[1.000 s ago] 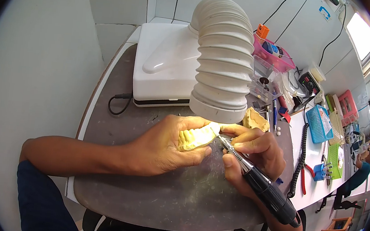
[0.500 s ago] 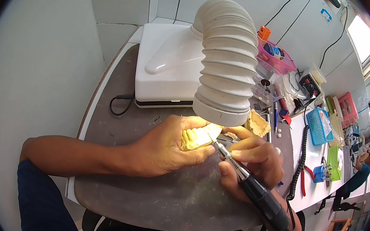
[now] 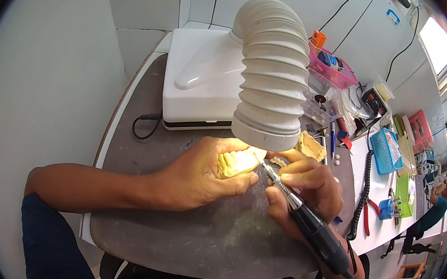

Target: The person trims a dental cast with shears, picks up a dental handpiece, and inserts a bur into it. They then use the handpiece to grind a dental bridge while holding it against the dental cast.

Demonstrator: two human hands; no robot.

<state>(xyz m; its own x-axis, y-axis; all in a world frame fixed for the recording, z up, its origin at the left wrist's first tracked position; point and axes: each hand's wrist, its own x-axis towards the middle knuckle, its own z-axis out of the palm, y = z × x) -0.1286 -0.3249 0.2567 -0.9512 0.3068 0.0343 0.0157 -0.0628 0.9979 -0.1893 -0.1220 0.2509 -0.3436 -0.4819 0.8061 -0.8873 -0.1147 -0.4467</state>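
Note:
A yellowish plaster dental model (image 3: 236, 162) with molded teeth is gripped in my left hand (image 3: 199, 172), thumb along its near side and fingers behind it. My right hand (image 3: 310, 193) is closed around a black and silver handpiece (image 3: 315, 237), held like a pen. The bur tip of the handpiece lies right at the model's right end. Light falls brightly on the model, beneath the mouth of a white corrugated suction hose (image 3: 271, 90). Behind my right fingers, a second plaster model (image 3: 311, 148) and a small row of teeth (image 3: 278, 162) rest on the grey table.
A white suction unit (image 3: 202, 78) stands at the back of the grey table (image 3: 170, 247). Rightward are a pink basket (image 3: 333, 70), a blue basket (image 3: 386, 152), red-handled pliers (image 3: 367, 220) and a coiled black cord (image 3: 360, 198). Another person (image 3: 433, 211) is at the far right.
The bur tip has shifted slightly right and away from the upper face toward the model's end. My left hand has tilted the model a little.

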